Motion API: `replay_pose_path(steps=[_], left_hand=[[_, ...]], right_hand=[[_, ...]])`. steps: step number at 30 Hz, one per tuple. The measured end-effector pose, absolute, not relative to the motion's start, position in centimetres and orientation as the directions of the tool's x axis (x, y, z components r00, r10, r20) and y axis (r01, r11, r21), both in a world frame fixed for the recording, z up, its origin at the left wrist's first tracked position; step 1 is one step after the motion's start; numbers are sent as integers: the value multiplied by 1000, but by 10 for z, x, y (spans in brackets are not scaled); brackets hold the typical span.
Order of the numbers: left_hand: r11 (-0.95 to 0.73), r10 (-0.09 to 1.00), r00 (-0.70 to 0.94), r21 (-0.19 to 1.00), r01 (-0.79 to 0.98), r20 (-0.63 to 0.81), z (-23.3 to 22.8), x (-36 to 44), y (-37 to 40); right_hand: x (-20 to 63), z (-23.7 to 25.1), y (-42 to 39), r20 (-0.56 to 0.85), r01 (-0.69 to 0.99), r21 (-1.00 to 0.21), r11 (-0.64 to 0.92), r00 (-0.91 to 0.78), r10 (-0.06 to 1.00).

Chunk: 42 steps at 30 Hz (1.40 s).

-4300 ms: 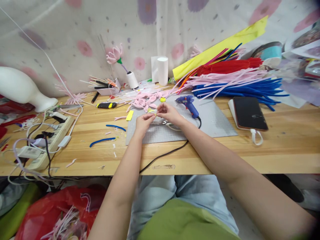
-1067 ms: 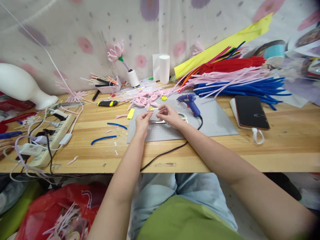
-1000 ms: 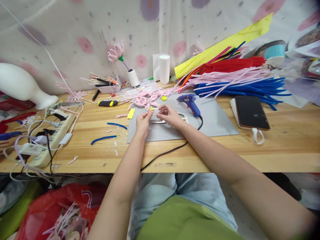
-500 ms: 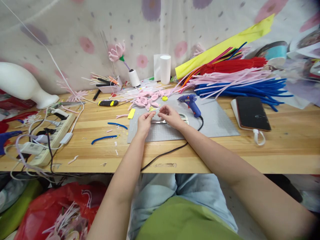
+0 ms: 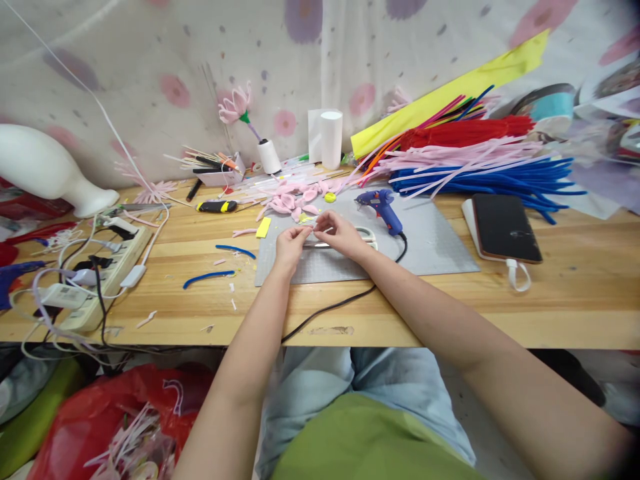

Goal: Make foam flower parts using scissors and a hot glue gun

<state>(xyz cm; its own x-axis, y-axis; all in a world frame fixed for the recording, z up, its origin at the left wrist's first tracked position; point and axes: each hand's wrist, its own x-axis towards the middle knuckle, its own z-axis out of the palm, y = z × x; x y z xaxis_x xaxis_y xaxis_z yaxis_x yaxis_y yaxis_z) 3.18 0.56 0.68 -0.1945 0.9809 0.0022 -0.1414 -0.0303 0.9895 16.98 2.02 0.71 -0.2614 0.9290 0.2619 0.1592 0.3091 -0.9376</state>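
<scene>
Working over the grey cutting mat (image 5: 430, 243) near the middle of the wooden bench (image 5: 575, 300), toward its far edge. Left hand (image 5: 289, 244) and right hand (image 5: 340, 232) meeting fingertip to fingertip, both pinched shut on a small yellow-and-white piece of fuzzy craft wire (image 5: 306, 219); too small to be telling its exact shape. Piece being held just above the mat, close to its far left corner. Lying under the right hand on the mat: white-handled scissors (image 5: 367, 235), partly hidden. Resting just beyond the right hand, a blue hot-glue gun (image 5: 383, 205), its black cord (image 5: 330, 308) trailing across the mat and over the near edge of the bench. Sitting just behind the hands, a heap of pink looped wire petals (image 5: 293, 199) and a flat yellow scrap (image 5: 263, 227). Lying along the far right edge, bundles of blue fuzzy stems (image 5: 500, 180), with a black phone (image 5: 505, 228) nearer. Occupying the left end of the bench, a white power strip (image 5: 103, 280).
</scene>
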Motion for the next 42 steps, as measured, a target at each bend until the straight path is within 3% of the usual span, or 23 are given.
replay_pose_path(steps=[11,20,24,29,36,42], left_hand=[[-22,993,-118,994,-111,9,3,31,7],[-6,994,-108,995,-99,-5,6,31,6],[-8,989,-149,993,-116,-10,8,32,4],[27,961,-270,990,-139,-64,8,30,6],[-62,926,-374,955,-291,-54,10,3,14],[-79,953,-303,960,-267,-6,16,-24,16]], right_hand=[[168,5,20,216,231,-929,289,-296,930],[168,5,20,190,189,-950,248,-279,941],[169,3,22,223,166,-945,283,-310,924],[176,1,31,280,121,-944,308,-208,937],[195,19,32,280,333,-895,296,-98,955],[218,30,32,171,573,-754,321,-300,938]])
